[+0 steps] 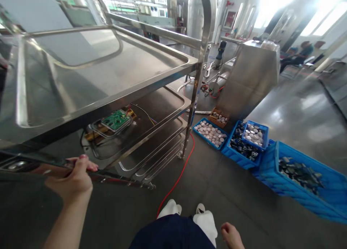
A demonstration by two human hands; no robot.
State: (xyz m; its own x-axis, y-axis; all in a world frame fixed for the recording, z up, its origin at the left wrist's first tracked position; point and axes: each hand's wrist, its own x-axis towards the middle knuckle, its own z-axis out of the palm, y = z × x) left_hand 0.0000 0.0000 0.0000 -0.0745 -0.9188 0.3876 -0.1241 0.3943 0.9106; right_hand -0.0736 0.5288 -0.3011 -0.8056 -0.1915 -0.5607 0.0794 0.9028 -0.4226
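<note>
My left hand [73,180] is wrapped round the near edge bar of a stainless steel cart [151,73], at the lower left. The cart has a bare top tray and lower shelves. A green circuit board [116,119] with wires lies on the middle shelf. My right hand [231,236] hangs low at the bottom edge beside my leg, fingers curled with nothing visible in them. My white shoes [187,210] show below the cart.
A red cable [180,174] runs across the dark floor under the cart. Blue crates [300,180] of metal parts and a blue tray of pale round pieces [210,133] stand to the right. A steel cabinet [251,79] stands behind them. People sit far right.
</note>
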